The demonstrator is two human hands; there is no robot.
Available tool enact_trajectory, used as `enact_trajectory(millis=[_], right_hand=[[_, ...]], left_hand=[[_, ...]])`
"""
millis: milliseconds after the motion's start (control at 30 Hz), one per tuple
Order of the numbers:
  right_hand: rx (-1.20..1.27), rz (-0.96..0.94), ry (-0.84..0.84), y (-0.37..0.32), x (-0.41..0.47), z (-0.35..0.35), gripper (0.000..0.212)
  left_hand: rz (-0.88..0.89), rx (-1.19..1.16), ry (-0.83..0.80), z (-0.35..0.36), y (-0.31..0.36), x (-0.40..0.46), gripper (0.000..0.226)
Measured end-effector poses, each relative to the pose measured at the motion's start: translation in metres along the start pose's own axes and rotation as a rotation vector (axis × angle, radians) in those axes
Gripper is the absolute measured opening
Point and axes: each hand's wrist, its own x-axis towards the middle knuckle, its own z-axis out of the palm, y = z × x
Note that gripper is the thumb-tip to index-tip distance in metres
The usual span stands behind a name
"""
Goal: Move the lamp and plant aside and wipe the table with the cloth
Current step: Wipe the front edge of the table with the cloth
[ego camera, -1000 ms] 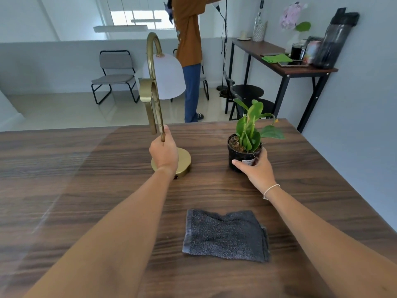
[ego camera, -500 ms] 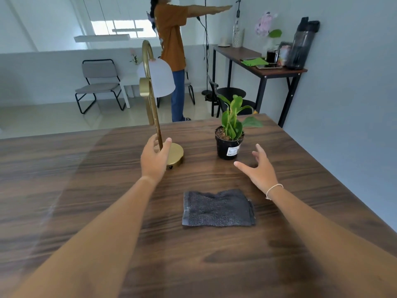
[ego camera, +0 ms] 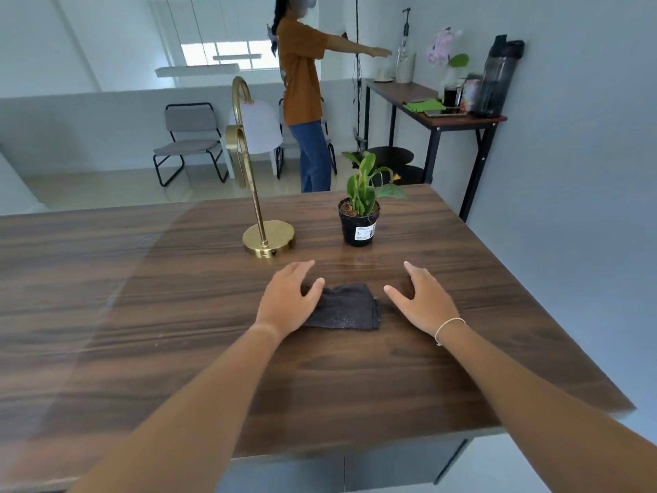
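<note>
A brass lamp (ego camera: 268, 238) with a curved stem and white shade stands toward the far side of the wooden table (ego camera: 142, 314). To its right is a small green plant in a black pot (ego camera: 358, 225). A dark grey folded cloth (ego camera: 346, 307) lies nearer to me. My left hand (ego camera: 289, 298) rests flat on the cloth's left end, fingers spread. Just right of the cloth, my right hand (ego camera: 423, 300) hovers open, not touching it, with a thin bracelet on the wrist.
A person in an orange top (ego camera: 302, 83) stands beyond the table, arm stretched toward a side desk (ego camera: 444, 115) with a bottle, flowers and green cloth. A grey chair (ego camera: 188, 140) stands at the back. The table's right edge borders the wall.
My left hand let go of the lamp stem and my right hand left the pot; both drew back to the cloth. The view has pulled back and tilted up.
</note>
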Motion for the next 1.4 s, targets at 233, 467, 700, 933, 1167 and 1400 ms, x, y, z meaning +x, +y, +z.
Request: enact_trajectory(millis=[233,467,700,933,1167,1400], right_hand=[[-0.224,-0.064,-0.051,0.006,-0.003,0.005,0.063],[-0.24,-0.076,-0.076,0.007,-0.004,0.004,0.063],[-0.245,-0.06,-0.105,0.007,-0.006,0.003,0.063],[-0.276,-0.037,-0.113,0.003,-0.007,0.002,0.062],[-0.285,-0.034,-0.123,0.005,-0.008,0.002,0.06],[-0.295,-0.045,-0.119,0.004,-0.009,0.002,0.06]], left_hand=[[-0.034,0.44,-0.33,0.036,0.031,-0.018,0.061],[-0.072,0.461,-0.268,0.021,0.014,-0.036,0.06],[-0.303,0.509,-0.153,-0.062,-0.082,-0.101,0.057],[-0.389,0.508,-0.132,-0.102,-0.127,-0.129,0.057],[-0.336,0.484,-0.155,-0.113,-0.141,-0.129,0.061],[-0.317,0.489,-0.125,-0.114,-0.142,-0.13,0.079]])
